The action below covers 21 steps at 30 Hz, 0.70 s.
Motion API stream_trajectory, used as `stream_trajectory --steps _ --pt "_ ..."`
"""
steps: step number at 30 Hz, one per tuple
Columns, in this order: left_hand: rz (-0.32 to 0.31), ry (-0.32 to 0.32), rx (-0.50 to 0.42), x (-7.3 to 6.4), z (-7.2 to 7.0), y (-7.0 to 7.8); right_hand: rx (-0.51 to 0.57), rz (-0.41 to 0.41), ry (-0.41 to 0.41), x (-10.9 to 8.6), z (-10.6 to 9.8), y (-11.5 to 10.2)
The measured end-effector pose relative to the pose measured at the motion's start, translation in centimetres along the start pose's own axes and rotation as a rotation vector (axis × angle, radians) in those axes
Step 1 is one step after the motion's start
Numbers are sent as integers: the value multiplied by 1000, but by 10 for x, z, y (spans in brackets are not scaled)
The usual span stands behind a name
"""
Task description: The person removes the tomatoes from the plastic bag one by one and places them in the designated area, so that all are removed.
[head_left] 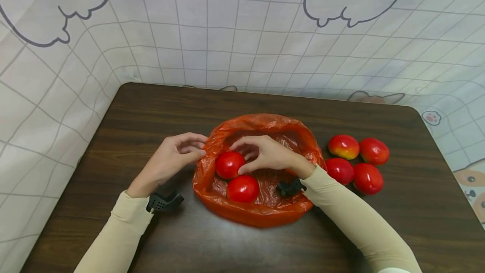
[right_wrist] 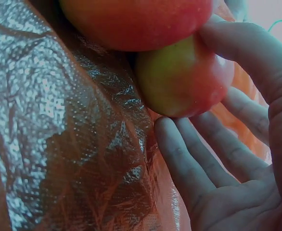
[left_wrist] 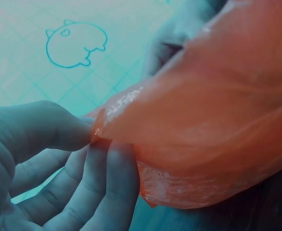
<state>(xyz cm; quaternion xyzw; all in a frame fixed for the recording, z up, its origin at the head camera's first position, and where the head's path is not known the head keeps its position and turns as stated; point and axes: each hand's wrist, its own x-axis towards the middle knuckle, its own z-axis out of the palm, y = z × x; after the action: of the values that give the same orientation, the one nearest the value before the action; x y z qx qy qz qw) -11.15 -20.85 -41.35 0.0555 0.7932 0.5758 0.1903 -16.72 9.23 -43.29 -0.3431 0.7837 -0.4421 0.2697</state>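
Note:
An orange-red plastic bag [head_left: 261,218] stands on the table with its mouth spread wide. My left hand [head_left: 172,157] pinches the bag's left rim between thumb and fingers, as the left wrist view [left_wrist: 100,130] confirms. Inside the bag, two shiny red fruits lie side by side at the left. My right hand [head_left: 265,153] reaches in and holds the farther fruit [head_left: 229,164] between thumb and fingertips; its yellow-green side [right_wrist: 172,84] shows in the right wrist view. Touching it is the nearer fruit [head_left: 243,188], which no fingers wrap around.
To the right of the bag, several more red fruits [head_left: 367,178] sit close together on the dark wooden table [head_left: 151,108], one with a yellow patch [head_left: 344,146]. A white grid-patterned cloth [head_left: 227,33] with cartoon drawings hangs behind the table and along its sides.

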Motion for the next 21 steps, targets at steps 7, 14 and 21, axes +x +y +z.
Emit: stream_trajectory --steps 7,14,21 --pt "3 -1 2 -1 2 1 -4 -17 5 -4 -1 0" --pt "16 -3 -4 -2 3 2 -7 3 46 -11 -8 -9" --pt "23 5 6 -2 3 2 -15 12 92 -18 -17 -15"
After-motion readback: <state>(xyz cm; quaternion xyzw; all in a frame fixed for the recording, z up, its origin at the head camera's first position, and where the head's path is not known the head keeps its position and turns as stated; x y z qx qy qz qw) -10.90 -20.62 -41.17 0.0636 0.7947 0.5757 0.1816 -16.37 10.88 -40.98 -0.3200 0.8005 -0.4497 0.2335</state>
